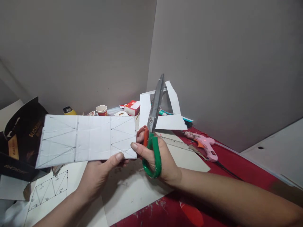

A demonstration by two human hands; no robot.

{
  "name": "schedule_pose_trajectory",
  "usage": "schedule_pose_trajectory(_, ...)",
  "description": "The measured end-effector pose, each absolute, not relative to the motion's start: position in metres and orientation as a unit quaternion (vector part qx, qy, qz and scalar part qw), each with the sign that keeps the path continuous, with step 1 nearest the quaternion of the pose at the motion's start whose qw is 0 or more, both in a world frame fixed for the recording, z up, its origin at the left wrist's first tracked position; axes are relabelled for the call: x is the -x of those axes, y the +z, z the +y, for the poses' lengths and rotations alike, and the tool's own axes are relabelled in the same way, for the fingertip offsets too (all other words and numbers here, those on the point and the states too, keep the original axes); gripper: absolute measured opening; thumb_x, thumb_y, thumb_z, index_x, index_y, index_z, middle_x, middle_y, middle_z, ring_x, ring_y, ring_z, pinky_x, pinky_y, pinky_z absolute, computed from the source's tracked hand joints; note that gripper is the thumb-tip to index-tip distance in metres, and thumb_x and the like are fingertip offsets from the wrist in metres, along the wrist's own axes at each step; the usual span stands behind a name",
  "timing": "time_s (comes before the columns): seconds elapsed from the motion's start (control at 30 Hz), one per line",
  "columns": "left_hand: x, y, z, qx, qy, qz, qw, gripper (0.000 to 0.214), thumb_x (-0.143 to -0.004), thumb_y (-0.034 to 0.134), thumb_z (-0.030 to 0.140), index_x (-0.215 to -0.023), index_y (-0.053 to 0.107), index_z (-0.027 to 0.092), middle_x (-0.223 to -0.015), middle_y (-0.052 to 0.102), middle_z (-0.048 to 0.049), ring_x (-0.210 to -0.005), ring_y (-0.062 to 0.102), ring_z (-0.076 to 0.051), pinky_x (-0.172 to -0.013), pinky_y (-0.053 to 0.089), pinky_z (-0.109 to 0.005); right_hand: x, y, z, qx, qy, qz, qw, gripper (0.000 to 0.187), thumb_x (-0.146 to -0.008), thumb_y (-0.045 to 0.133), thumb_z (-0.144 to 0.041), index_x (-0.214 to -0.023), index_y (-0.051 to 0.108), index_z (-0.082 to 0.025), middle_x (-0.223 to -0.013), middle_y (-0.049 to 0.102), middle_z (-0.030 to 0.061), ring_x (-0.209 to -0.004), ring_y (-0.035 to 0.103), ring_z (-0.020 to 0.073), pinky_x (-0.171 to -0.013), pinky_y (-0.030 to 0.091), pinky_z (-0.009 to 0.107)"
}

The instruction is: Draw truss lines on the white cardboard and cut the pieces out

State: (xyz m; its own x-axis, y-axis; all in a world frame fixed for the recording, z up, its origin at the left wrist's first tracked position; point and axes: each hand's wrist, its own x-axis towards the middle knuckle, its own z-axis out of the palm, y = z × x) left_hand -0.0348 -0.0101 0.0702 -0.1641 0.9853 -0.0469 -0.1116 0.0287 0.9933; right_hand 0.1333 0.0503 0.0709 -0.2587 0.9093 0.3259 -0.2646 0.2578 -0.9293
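Note:
My left hand (99, 171) pinches the lower edge of a white cardboard strip (87, 140) marked with pencil lines and triangles, holding it flat in the air. My right hand (158, 157) grips scissors (153, 126) with one green and one orange handle. Their closed blades point up, just right of the strip's end. The thumb of that hand also touches the strip's right edge.
White sheets (132, 189) with drawn triangles lie on a red table (236, 170). A pink glue gun (204, 145) and a ruler (176, 143) lie to the right. A black box (21, 138) stands at left. A paper cup (101, 110), small boxes and cut white board (170, 116) sit by the grey wall.

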Motion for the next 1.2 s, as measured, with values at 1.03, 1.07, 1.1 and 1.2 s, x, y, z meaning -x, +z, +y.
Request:
schedule_pose_trajectory(1.03, 0.039, 0.097, -0.014, -0.381, 0.546, 0.562, 0.492, 0.030, -0.066, 0.080, 0.047, -0.058, 0.077, 0.018, -0.071, 0.076, -0.0095, -0.080, 0.069, -0.024, -0.088, 0.052, -0.037, -0.216, 0.024, 0.037, 0.230, 0.531, -0.799, 0.160, 0.070, -0.080, 0.040, -0.088, -0.077, 0.051, -0.019, -0.065, 0.042, -0.0007, -0.059, 0.035, 0.0124, -0.052, 0.034, 0.023)
schedule_pose_trajectory(1.07, 0.038, 0.098, -0.013, -0.383, 0.547, 0.557, 0.494, 0.029, -0.067, 0.080, 0.046, -0.058, 0.077, 0.018, -0.071, 0.076, -0.0093, -0.078, 0.069, -0.024, -0.087, 0.053, -0.036, -0.214, 0.023, 0.038, 0.228, 0.538, -0.795, 0.160, 0.069, -0.079, 0.042, -0.088, -0.076, 0.049, -0.019, -0.064, 0.042, -0.0011, -0.059, 0.034, 0.0121, -0.052, 0.032, 0.023)
schedule_pose_trajectory(1.1, 0.038, 0.099, -0.012, -0.384, 0.548, 0.553, 0.497, 0.028, -0.068, 0.080, 0.044, -0.059, 0.077, 0.018, -0.071, 0.076, -0.0090, -0.077, 0.069, -0.023, -0.085, 0.053, -0.036, -0.214, 0.023, 0.039, 0.222, 0.547, -0.792, 0.157, 0.070, -0.078, 0.043, -0.088, -0.076, 0.048, -0.019, -0.064, 0.041, -0.0015, -0.059, 0.034, 0.0118, -0.051, 0.031, 0.023)
schedule_pose_trajectory(1.2, 0.037, 0.098, -0.010, -0.380, 0.550, 0.542, 0.509, 0.023, -0.068, 0.081, 0.040, -0.061, 0.078, 0.019, -0.070, 0.076, -0.0081, -0.073, 0.070, -0.021, -0.079, 0.055, -0.033, -0.213, 0.022, 0.043, 0.192, 0.578, -0.781, 0.137, 0.069, -0.079, 0.045, -0.087, -0.079, 0.048, -0.018, -0.065, 0.042, -0.0013, -0.059, 0.035, 0.0112, -0.051, 0.030, 0.022)
